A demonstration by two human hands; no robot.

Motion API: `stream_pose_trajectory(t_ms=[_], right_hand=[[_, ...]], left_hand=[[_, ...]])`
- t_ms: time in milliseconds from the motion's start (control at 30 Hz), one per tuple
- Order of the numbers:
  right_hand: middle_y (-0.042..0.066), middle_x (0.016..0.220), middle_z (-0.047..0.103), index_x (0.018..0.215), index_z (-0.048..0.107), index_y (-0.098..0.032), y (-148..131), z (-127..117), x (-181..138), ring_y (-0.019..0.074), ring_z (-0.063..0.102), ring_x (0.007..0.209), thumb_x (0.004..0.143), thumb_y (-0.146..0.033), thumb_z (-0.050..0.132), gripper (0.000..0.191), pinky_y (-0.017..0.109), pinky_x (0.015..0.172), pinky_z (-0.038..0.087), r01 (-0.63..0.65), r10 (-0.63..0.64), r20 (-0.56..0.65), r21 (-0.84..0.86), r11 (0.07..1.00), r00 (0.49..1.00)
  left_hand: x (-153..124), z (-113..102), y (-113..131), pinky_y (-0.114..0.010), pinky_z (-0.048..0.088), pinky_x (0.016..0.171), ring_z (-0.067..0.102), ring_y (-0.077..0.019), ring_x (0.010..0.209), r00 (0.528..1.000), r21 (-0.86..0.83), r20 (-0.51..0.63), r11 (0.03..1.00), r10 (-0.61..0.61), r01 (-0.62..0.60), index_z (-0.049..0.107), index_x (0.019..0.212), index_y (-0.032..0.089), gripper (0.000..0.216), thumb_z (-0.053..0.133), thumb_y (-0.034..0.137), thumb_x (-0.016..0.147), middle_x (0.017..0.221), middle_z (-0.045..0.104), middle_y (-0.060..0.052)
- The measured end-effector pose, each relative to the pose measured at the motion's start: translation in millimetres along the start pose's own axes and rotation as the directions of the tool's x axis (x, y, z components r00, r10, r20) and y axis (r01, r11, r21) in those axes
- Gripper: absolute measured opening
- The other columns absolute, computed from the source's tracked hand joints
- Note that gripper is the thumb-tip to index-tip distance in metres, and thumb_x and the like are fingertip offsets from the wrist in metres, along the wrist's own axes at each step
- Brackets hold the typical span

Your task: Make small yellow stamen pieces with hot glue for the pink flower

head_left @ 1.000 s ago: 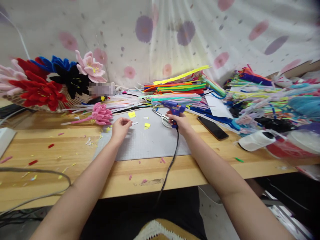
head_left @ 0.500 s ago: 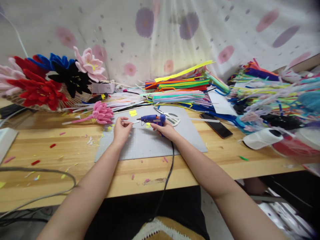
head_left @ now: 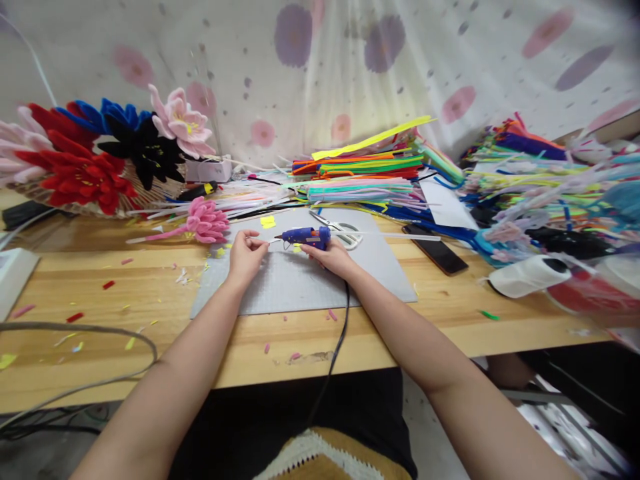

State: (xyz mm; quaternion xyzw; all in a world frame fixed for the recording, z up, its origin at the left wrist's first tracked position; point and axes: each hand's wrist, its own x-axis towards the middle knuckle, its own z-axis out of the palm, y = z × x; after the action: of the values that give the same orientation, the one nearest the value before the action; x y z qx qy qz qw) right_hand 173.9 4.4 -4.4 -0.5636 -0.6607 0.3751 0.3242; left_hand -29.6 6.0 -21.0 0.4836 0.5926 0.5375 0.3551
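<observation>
My right hand is closed around a blue hot glue gun with a long clear glue stick sticking out of its back. The nozzle points left, at my left hand. Between the fingertips of that hand is a thin white strip, mostly hidden; the nozzle tip is at its end, and I cannot tell whether they touch. Both hands are over a grey cutting mat. Scissors lie behind the glue gun, and a yellow piece lies on the mat.
A pink pipe-cleaner flower lies left of the mat, near a basket of red, black and pink flowers. Bundles of pipe cleaners line the back. To the right are a phone and a white roll. The gun's cord crosses the front edge.
My left hand has turned slightly and the white strip now meets or nearly meets the nozzle. The glue gun stays almost in place; the view has shifted a little.
</observation>
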Motion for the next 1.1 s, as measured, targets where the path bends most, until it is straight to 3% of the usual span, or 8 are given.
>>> stream_pose_trajectory(t_ms=[467,1100], right_hand=[[0.000,0.056,0.057,0.079,0.066,-0.022,-2.1,0.1,-1.2,0.0178,0.057,0.067,0.066,-0.059,0.060,0.040,0.027,0.060,0.041,0.059,-0.059,-0.007,-0.001,0.998,0.998],[0.000,0.058,0.057,0.081,0.068,-0.022,-0.6,-2.2,-1.0,0.0173,0.056,0.068,0.067,-0.060,0.059,0.042,0.027,0.063,0.041,0.102,-0.101,0.014,-0.049,0.994,0.995]], left_hand=[[-0.2,-0.2,-1.4,-0.022,0.040,0.049,0.054,-0.0097,0.053,1.000,-0.006,0.007,1.000,0.020,-0.020,0.044,0.090,0.019,0.036,0.064,0.024,0.060,0.066,0.061,0.004],[-1.5,1.3,0.0,-0.023,0.040,0.052,0.057,-0.0110,0.057,1.000,-0.035,0.003,0.999,0.013,-0.013,0.044,0.089,0.020,0.035,0.065,0.021,0.061,0.067,0.062,0.003]])
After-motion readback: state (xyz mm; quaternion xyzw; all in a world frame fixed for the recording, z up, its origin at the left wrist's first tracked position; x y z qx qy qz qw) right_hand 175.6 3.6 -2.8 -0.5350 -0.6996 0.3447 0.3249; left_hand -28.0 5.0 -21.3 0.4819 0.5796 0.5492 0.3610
